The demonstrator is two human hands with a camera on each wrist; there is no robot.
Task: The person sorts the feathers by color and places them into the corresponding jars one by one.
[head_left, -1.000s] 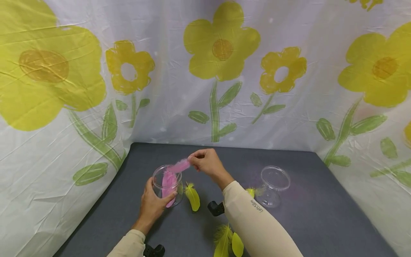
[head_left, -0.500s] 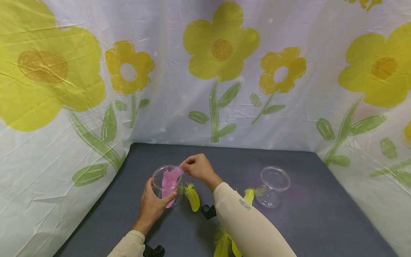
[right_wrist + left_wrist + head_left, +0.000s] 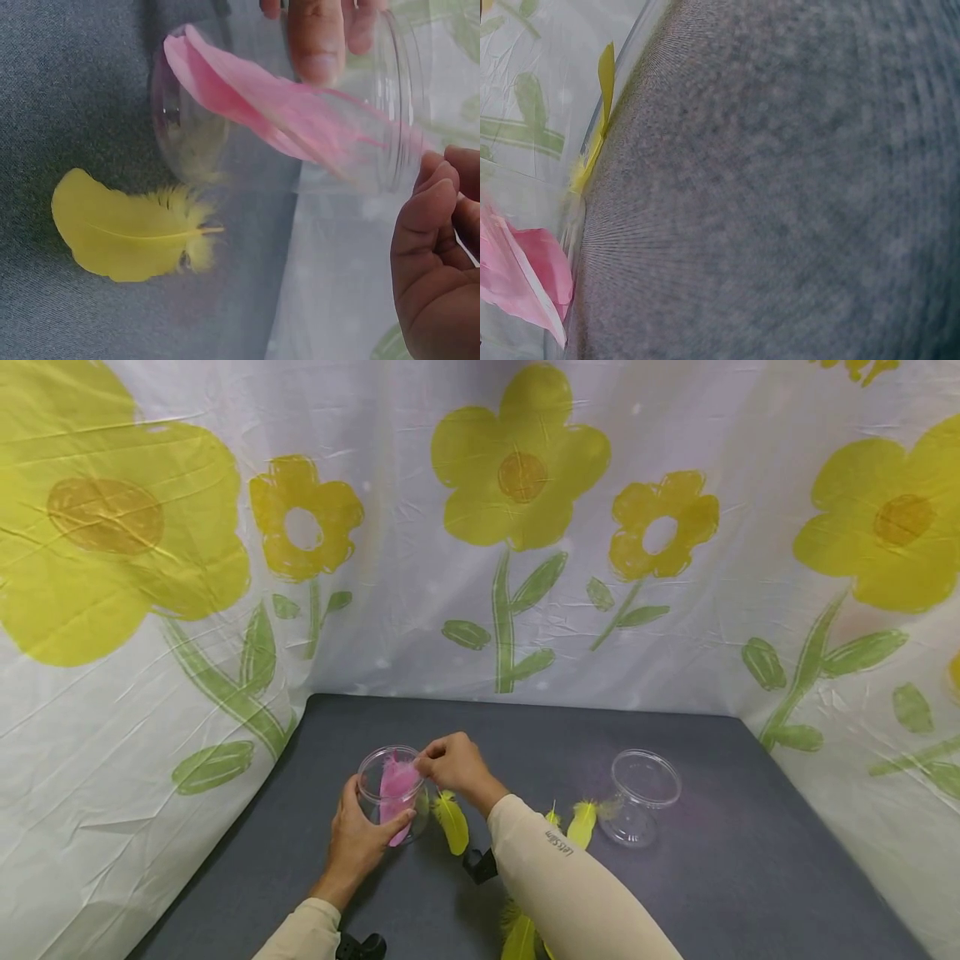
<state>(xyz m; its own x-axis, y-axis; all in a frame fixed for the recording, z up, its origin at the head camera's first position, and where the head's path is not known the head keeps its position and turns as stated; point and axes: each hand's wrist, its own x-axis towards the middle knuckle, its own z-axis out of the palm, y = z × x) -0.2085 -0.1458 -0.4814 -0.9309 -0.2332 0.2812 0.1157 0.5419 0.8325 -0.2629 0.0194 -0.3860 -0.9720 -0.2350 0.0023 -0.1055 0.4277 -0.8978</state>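
Toward the tabletop's (image 3: 750,860) left edge, the left hand (image 3: 356,839) grips a clear jar (image 3: 262,161). The right hand (image 3: 453,764) pinches a pink feather (image 3: 407,773).

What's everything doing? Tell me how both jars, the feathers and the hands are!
Left jar: lid off, pink feathers inside.
Pink feathers: leaning in the left jar.
Right jar: standing, nothing visible inside.
Left hand: gripping the left jar.
Right hand: pinching a pink feather's end at the left jar's mouth.
Yellow feathers: lying loose on the table.
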